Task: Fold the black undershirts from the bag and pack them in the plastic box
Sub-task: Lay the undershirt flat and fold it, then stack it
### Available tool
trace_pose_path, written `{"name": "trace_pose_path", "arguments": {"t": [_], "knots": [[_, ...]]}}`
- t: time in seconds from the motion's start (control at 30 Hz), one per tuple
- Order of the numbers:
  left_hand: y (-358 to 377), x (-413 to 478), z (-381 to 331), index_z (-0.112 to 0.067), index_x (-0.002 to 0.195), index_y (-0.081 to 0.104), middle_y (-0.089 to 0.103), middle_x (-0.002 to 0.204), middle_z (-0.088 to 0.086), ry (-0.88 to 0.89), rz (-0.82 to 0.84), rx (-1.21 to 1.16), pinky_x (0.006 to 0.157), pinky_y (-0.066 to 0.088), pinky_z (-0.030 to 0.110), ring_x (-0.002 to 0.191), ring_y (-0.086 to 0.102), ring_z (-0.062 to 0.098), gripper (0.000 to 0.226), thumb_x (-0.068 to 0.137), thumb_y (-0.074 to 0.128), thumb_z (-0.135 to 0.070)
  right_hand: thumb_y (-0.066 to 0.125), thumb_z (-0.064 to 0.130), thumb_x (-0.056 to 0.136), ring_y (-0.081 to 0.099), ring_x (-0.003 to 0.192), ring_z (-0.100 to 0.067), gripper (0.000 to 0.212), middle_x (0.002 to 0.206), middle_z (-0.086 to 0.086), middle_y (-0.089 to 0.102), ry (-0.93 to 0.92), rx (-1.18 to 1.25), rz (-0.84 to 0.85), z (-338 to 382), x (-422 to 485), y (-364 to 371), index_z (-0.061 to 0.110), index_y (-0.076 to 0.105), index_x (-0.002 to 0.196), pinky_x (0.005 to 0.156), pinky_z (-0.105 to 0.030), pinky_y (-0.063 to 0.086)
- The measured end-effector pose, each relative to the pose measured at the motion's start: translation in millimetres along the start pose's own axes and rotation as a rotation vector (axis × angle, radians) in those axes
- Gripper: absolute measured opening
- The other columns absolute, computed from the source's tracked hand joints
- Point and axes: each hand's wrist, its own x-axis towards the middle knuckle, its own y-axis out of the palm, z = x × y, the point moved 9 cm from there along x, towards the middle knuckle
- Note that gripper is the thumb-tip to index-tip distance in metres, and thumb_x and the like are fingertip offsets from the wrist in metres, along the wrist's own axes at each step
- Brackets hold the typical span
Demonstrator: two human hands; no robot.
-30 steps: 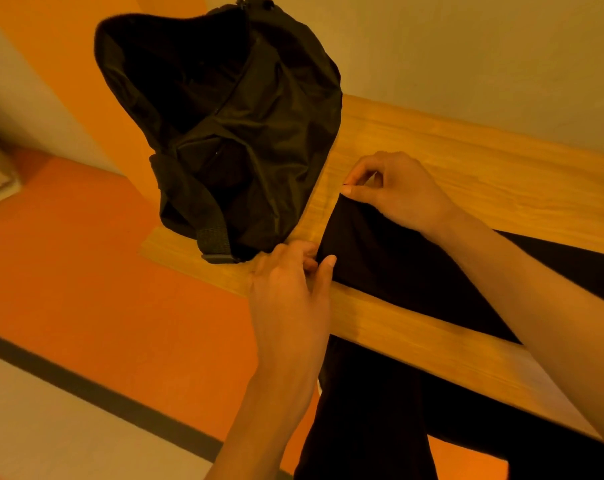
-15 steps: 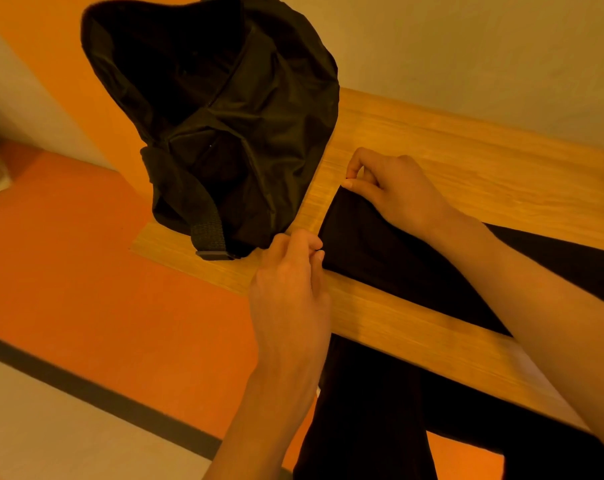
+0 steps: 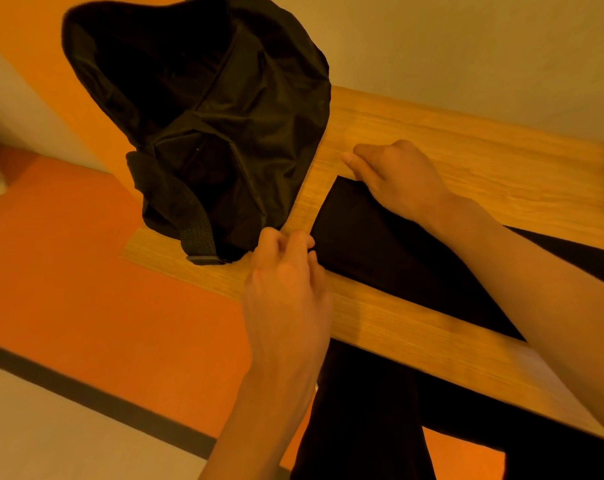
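Right hand point(image 3: 397, 178) has curled onto undershirt point(image 3: 380, 237)'s far corner; left hand point(image 3: 286, 289) pinches near corner beside bag point(image 3: 224, 133).

Your left hand point(image 3: 286, 292) and your right hand point(image 3: 397, 181) are both bare, and so are your forearms as far as they show: the left forearm point(image 3: 259, 420) and the right forearm point(image 3: 536, 289) run uncovered to the frame's edge. What you wear on top is out of view. Lower down, your legs point(image 3: 362, 410) are in plain black cloth, too dark to make out seams or pockets.
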Motion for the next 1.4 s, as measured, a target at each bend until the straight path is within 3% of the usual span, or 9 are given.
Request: {"name": "trace_pose_path", "arguments": {"t": [0.17,0.3,0.43,0.57,0.8,1.0,1.07,1.2,1.4], "knots": [[19,7,-51,-0.009,0.121,0.065,0.058,0.126,0.008,0.307,0.079,0.042,0.088,0.05,0.035,0.111,0.053,0.022,0.028,0.098,0.054,-0.02,0.038,0.036,0.107,0.061,0.075,-0.024,0.039,0.082,-0.003,0.066,0.097,0.015,-0.195,-25,-36,-40,0.011,0.065,0.094,0.069,-0.04,0.046],[80,24,-68,-0.006,0.159,0.023,0.014,0.168,0.014,0.465,0.435,0.245,0.124,0.02,0.04,0.156,0.011,0.026,0.063,0.108,0.029,-0.042,0.038,0.033,0.106,0.063,0.116,-0.034,0.041,0.124,-0.014,0.067,0.115,-0.191,-0.125,-30,-102,-46,0.01,0.06,0.132,0.097,-0.052,0.048],[108,42,-47,-0.014,0.162,-0.002,-0.008,0.17,0.008,0.504,0.55,0.477,0.127,0.001,0.041,0.156,-0.011,0.018,0.078,0.102,0.003,-0.063,0.001,0.061,0.098,0.003,0.156,-0.02,0.078,0.167,-0.006,0.007,0.343,-0.284,0.221,-58,-154,-20,0.018,0.008,0.161,0.126,-0.04,0.006],[109,50,-33,-0.015,0.161,-0.009,-0.014,0.169,0.006,0.483,0.581,0.532,0.127,-0.001,0.042,0.155,-0.017,0.016,0.093,0.092,-0.003,-0.076,-0.011,0.068,0.091,-0.018,0.152,-0.009,0.078,0.166,0.004,-0.016,0.437,-0.229,0.29,-96,-179,-24,0.027,-0.014,0.157,0.125,-0.037,-0.006],[104,55,-31,-0.019,0.162,-0.004,-0.011,0.17,0.007,0.399,0.563,0.509,0.127,-0.003,0.04,0.155,-0.016,0.02,0.091,0.093,0.002,-0.078,-0.011,0.067,0.092,-0.015,0.153,-0.013,0.08,0.168,-0.001,-0.01,0.442,-0.25,0.253,-99,-186,-36,0.023,-0.009,0.159,0.126,-0.04,-0.005],[83,6,-101,-0.006,0.16,0.019,0.009,0.168,0.016,0.625,0.357,0.368,0.128,0.002,0.04,0.157,0.0,0.024,0.079,0.104,0.008,-0.061,-0.001,0.064,0.1,-0.014,0.154,-0.015,0.073,0.168,-0.002,-0.007,0.454,-0.307,0.134,-74,-230,-65,0.023,-0.003,0.161,0.127,-0.042,-0.002],[103,-21,-118,-0.01,0.162,0.014,0.002,0.169,0.014,0.68,0.436,0.371,0.128,0.003,0.042,0.157,-0.005,0.023,0.079,0.103,0.01,-0.063,-0.005,0.067,0.098,-0.015,0.154,-0.015,0.076,0.168,-0.003,-0.008,0.495,-0.318,0.154,-79,-244,-64,0.025,-0.003,0.161,0.126,-0.042,-0.003],[131,-14,-97,-0.031,0.162,-0.004,-0.016,0.168,0.011,0.526,0.551,0.479,0.127,-0.001,0.048,0.154,-0.019,0.028,0.082,0.095,0.004,-0.077,-0.02,0.075,0.086,-0.02,0.152,-0.016,0.084,0.167,-0.001,-0.016,0.598,-0.301,0.213,-107,-261,-59,0.032,-0.012,0.158,0.125,-0.041,-0.007],[104,32,-36,-0.035,0.16,-0.012,-0.017,0.168,0.01,0.392,0.526,0.572,0.127,-0.003,0.042,0.153,-0.022,0.021,0.092,0.083,-0.007,-0.086,-0.012,0.078,0.085,-0.022,0.151,-0.011,0.08,0.165,0.006,-0.02,0.651,-0.211,0.224,-129,-287,-68,0.041,-0.012,0.156,0.125,-0.039,-0.006]]}}
